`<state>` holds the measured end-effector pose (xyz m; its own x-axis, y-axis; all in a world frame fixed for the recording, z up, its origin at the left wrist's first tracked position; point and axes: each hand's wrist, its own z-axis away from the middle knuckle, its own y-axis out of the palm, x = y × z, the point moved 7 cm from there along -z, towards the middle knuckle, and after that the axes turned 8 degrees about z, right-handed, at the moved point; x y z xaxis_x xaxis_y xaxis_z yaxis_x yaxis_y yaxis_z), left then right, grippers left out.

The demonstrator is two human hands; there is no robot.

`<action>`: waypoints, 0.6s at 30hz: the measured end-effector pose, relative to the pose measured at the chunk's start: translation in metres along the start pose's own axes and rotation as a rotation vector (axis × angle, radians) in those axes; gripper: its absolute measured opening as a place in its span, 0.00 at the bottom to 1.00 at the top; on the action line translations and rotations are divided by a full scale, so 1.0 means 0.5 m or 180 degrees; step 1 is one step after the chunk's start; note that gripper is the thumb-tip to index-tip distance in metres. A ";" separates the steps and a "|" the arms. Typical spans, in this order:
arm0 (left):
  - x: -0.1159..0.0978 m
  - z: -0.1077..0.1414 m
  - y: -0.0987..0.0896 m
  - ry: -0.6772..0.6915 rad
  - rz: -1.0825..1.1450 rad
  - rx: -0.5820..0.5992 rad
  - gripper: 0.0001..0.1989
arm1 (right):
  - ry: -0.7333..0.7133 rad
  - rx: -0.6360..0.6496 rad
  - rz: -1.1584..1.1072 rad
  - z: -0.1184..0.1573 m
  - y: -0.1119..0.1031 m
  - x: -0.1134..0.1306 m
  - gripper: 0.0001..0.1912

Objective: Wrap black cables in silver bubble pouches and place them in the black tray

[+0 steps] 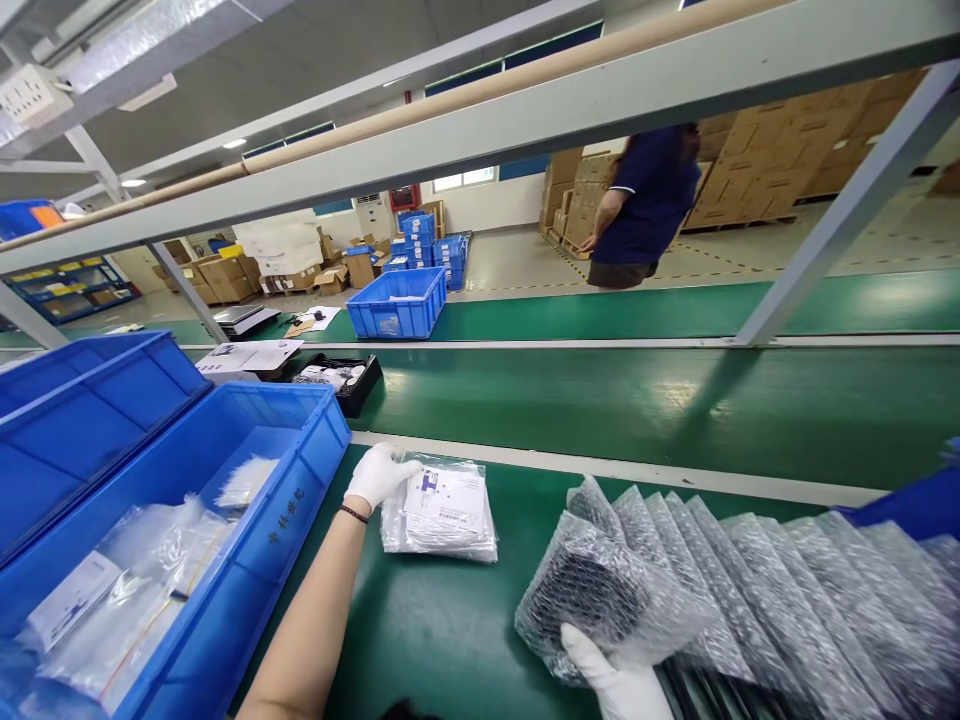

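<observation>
My left hand [381, 476], in a white glove, is closed at the upper left corner of a small stack of clear plastic bags [472, 543]. A white printed leaflet [448, 500] shows through the top bag. Lower right, my right hand [619, 685], also gloved, grips a bubble-wrap pouch [600, 580] with a dark flat item inside; the thumb lies on top and the other fingers are hidden. Beside that pouch, a row of similar bubble-wrap pouches [780, 590] leans in an overlapping line to the right.
At left stand a blue bin [300, 500] with plastic bags and leaflets, and another blue bin [97, 400]. A black tray [364, 385] and a blue crate [397, 305] are farther back. A slanted post [847, 210] rises from the green bench [585, 400]. A person [649, 205] stands beyond.
</observation>
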<state>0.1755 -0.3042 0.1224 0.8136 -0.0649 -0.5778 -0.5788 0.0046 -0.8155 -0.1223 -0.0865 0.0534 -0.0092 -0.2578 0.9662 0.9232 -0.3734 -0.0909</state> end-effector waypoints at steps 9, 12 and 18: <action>-0.026 0.014 -0.052 0.0189 0.0878 -0.0743 0.06 | 0.0134 -0.0213 -0.0017 -0.012 -0.021 -0.023 0.37; -0.021 0.022 -0.046 0.0036 0.0788 -0.0609 0.06 | 0.0165 -0.0150 -0.0045 -0.013 -0.017 -0.030 0.38; -0.107 0.115 -0.082 0.0843 0.0258 -0.1530 0.23 | 0.0177 -0.0247 -0.0448 0.000 -0.004 -0.026 0.41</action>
<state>0.1589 -0.2436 0.1846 0.7596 -0.3322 -0.5592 -0.6496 -0.4320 -0.6257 -0.1243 -0.0826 0.0410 -0.1596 -0.2462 0.9560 0.8788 -0.4766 0.0240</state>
